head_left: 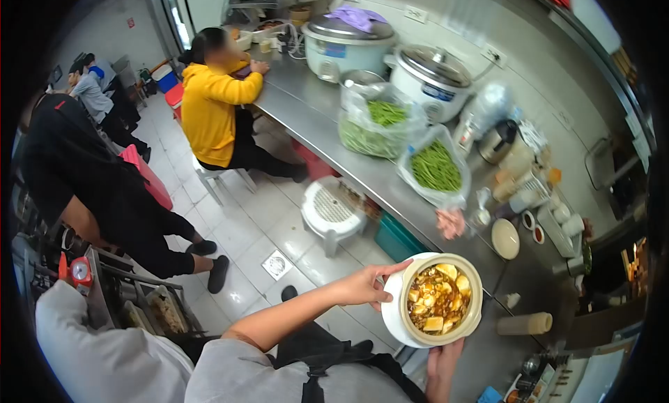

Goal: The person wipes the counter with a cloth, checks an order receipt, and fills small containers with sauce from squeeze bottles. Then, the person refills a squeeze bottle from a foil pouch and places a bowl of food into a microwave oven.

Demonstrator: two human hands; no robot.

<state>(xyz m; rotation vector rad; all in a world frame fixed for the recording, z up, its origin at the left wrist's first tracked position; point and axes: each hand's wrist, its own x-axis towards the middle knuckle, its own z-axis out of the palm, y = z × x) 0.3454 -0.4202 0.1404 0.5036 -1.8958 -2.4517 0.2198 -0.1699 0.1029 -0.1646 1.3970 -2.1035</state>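
A cream clay pot (476,302) holds a saucy tofu dish (435,298) and sits on a white plate (391,311). My left hand (369,286) grips the plate's left rim, with thumb and fingers closed on it. My right hand (444,358) is at the lower edge, under the plate and pot, its fingers mostly hidden beneath. The pot is held level in front of me, beside the steel counter (300,113).
Along the counter stand two rice cookers (348,47), bags of cut green vegetables (435,166), a cream oval dish (505,238) and a squeeze bottle (526,324). A white stool (333,208) is on the floor. One person in yellow (219,110) sits; another in black (90,173) stands at left.
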